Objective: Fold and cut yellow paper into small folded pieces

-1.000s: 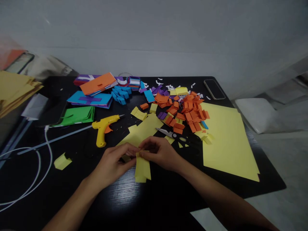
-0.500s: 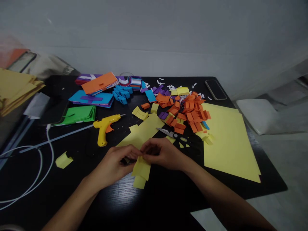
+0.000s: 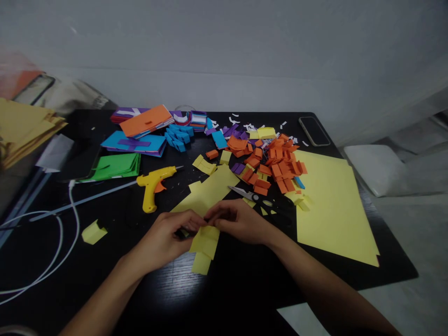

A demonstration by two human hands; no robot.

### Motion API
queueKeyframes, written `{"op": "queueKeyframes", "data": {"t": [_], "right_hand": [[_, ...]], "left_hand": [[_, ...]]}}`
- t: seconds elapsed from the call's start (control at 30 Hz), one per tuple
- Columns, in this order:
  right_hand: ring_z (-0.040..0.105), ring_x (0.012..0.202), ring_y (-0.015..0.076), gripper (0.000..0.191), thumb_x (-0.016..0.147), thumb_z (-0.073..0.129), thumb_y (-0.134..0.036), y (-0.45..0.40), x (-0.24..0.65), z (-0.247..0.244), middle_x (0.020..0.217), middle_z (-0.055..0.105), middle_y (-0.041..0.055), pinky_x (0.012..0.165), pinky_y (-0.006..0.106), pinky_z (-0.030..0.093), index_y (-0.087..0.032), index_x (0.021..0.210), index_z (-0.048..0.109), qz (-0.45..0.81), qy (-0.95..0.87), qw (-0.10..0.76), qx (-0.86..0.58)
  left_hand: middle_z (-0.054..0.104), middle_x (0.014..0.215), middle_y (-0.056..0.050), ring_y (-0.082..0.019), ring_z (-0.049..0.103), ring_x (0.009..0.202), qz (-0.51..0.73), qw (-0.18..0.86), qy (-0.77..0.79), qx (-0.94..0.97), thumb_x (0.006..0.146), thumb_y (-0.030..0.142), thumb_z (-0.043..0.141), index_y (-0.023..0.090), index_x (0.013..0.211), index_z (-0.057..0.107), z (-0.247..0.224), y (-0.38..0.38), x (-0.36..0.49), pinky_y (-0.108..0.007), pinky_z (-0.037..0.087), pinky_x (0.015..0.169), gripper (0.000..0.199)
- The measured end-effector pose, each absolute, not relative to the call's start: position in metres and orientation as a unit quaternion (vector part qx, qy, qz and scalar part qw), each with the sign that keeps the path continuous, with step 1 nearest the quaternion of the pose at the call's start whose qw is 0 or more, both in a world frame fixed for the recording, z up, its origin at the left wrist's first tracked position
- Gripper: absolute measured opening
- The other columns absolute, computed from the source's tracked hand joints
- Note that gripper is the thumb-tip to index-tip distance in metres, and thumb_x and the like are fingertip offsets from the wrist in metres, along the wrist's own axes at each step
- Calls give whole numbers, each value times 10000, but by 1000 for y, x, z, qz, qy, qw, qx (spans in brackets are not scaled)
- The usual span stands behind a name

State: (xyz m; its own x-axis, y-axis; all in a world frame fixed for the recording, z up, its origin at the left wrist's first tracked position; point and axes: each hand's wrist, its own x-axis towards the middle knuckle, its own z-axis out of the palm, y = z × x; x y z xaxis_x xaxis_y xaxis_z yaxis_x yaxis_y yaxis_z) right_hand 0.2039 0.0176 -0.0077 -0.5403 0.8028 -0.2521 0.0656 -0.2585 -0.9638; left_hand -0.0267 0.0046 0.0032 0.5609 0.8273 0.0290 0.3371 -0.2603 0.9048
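Observation:
Between my two hands is a folded piece of yellow paper (image 3: 205, 241), its lower end hanging toward me over the black table. My left hand (image 3: 175, 235) pinches its left edge, thumb below and fingers above. From the right, my right hand (image 3: 238, 221) closes on the top edge, its fingertips meeting those of the left. The fingers hide the upper part of the fold. Just beyond my hands lies a longer yellow paper strip (image 3: 213, 189). Black-handled scissors (image 3: 257, 198) rest right of it, blades pointing left.
A yellow glue gun (image 3: 151, 186) lies left of the strip. Orange folded paper pieces (image 3: 280, 163) are heaped beyond the scissors, beside large yellow sheets (image 3: 332, 210). Green paper (image 3: 117, 166), a phone (image 3: 314, 131), a white cable (image 3: 75, 219) and a small yellow piece (image 3: 94, 232) surround the work.
The right thumb has shifted slightly along the top edge of the yellow paper. The near flap has tilted a little to the left. Both hands keep their hold.

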Motion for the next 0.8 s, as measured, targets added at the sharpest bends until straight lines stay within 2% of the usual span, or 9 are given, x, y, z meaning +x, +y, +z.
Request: {"op": "queueKeyframes", "data": {"t": [0.27,0.43,0.5,0.57,0.67,0.8], "right_hand": [[714,760,147,177,802,786,-224,15,201,-12,844,766,23,728,265,543,-173,969,760,696,-534,285,-387],[710,773,148,348,828,763,-237,14,197,-13,883,766,17,746,276,550,-206,1173,739,661,-521,365,-398],[710,794,156,280,845,749,-260,12,194,-14,905,772,24,753,282,550,-213,1120,764,638,-519,393,-411],[716,838,171,160,852,741,-268,9,190,-15,929,783,36,778,292,549,-210,991,793,610,-527,409,-428],[709,782,173,120,844,738,-258,4,185,-17,864,779,33,728,286,541,-199,937,787,589,-529,415,-448],[715,767,176,93,844,733,-250,1,184,-17,846,778,29,717,285,543,-201,913,773,580,-531,420,-452]], "left_hand": [[775,864,14,-125,722,747,249,483,401,738,883,192,738,225,988,732,2,5,-26,-209,555,709,110],[719,922,-18,-159,672,824,286,533,438,665,969,278,638,218,1121,654,4,4,-22,-259,527,740,164],[664,875,-12,-153,614,788,293,561,450,630,1002,350,588,204,1058,641,5,5,-20,-253,489,695,165],[596,792,7,-138,537,714,286,579,464,606,1012,422,557,189,991,639,5,6,-17,-236,430,624,247],[530,733,24,-126,466,663,270,599,467,592,998,483,559,173,915,628,5,7,-15,-226,375,573,329],[513,735,36,-117,493,660,272,631,451,569,966,469,616,177,882,604,7,8,-13,-220,416,588,304]]}}
